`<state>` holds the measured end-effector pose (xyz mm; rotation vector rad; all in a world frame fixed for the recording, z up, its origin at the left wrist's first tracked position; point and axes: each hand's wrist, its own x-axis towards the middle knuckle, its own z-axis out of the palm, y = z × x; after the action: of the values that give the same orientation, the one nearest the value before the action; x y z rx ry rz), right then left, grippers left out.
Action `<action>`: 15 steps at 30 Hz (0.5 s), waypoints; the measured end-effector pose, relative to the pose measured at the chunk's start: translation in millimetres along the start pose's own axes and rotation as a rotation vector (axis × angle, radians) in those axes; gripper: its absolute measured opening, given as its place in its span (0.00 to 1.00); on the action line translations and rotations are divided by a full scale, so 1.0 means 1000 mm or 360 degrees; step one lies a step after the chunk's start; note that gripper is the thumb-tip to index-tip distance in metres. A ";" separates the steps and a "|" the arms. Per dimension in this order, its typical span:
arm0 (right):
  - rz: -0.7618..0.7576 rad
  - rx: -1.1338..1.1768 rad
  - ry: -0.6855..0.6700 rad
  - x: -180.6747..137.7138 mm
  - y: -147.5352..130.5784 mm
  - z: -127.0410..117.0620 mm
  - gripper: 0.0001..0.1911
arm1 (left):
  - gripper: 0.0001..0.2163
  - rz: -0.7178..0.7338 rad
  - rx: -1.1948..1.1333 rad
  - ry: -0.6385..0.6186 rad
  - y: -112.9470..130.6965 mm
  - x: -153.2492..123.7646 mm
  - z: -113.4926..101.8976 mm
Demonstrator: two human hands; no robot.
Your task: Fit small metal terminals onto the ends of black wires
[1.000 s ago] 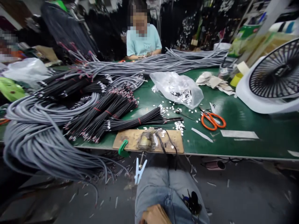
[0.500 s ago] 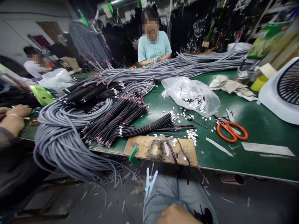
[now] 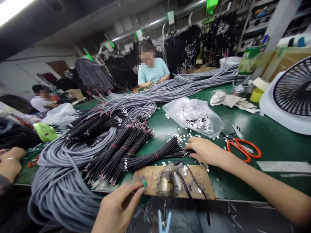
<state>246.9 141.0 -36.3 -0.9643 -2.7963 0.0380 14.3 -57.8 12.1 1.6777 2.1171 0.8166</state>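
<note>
My left hand [image 3: 119,205] is at the front table edge, thumb and forefinger pinching a green plastic clip [image 3: 144,183] on the left end of a wooden board [image 3: 153,174]. Most of the clip is hidden by the fingers. Reaching over the table, my right hand [image 3: 202,150] has its fingers curled at the right end of a tied bundle of short black cables [image 3: 155,154]. Dark cable shows between those fingertips; how much they grip is hidden. A lumpy, glue-covered metal block [image 3: 166,183] sits mid-board, and a light-blue clothespin [image 3: 164,221] hangs below it.
Thick grey cable coils [image 3: 60,187] hang over the left table edge. Orange-handled scissors [image 3: 244,149], a plastic bag of white tags [image 3: 194,116] and a white fan [image 3: 289,97] lie to the right. A co-worker [image 3: 153,71] sits opposite; another person's hand [image 3: 12,161] is at far left.
My view has tilted upward. My left hand has come to the green clip, and my right hand has reached to the black cables' right end. Earlier only one hand showed, low over my lap.
</note>
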 end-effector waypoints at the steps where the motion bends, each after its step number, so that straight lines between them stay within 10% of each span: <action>1: -0.0015 -0.0007 0.0002 0.002 -0.003 0.001 0.05 | 0.10 0.0220 0.0035 -0.0002 0.015 0.017 0.004; 8: -0.0071 -0.0253 0.0052 -0.008 -0.023 0.002 0.08 | 0.11 0.0618 0.0641 -0.0197 0.060 0.126 0.068; 15: 0.0254 -0.0327 0.0289 -0.016 -0.015 -0.010 0.11 | 0.06 0.0587 0.0880 -0.0277 0.044 0.146 0.095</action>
<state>251.9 119.5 -27.4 -1.1713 -2.5890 -0.3057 65.4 111.3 -21.4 2.3659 2.0553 0.1472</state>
